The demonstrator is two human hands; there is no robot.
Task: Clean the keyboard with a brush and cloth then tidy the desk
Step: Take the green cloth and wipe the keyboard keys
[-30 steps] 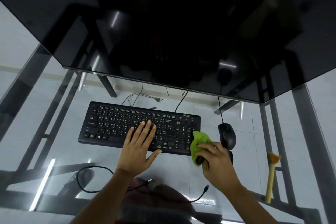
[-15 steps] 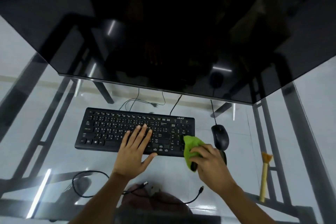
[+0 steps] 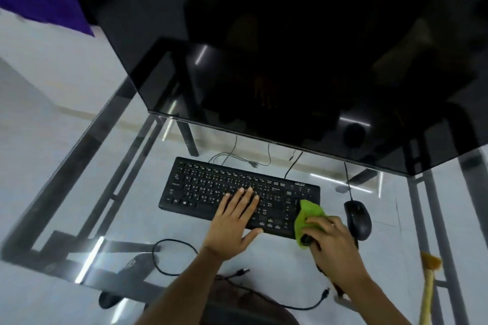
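Note:
A black keyboard (image 3: 211,187) lies on the glass desk (image 3: 264,256) below the dark monitor. My left hand (image 3: 233,224) rests flat on the keyboard's middle keys, fingers spread. My right hand (image 3: 334,248) grips a green cloth (image 3: 306,216) pressed against the keyboard's right end, over the number pad. A brush (image 3: 429,282) with a yellow handle and orange bristles lies at the desk's right edge, apart from both hands.
A black mouse (image 3: 357,219) sits just right of the cloth, its cable running back under the monitor (image 3: 290,60). A loose black cable (image 3: 169,258) loops on the glass near my left forearm. The desk's metal frame shows through the glass.
The view has swung to the left, so the keyboard and hands sit further right in the frame. Both hands keep their places on the keyboard, the cloth still at its right end.

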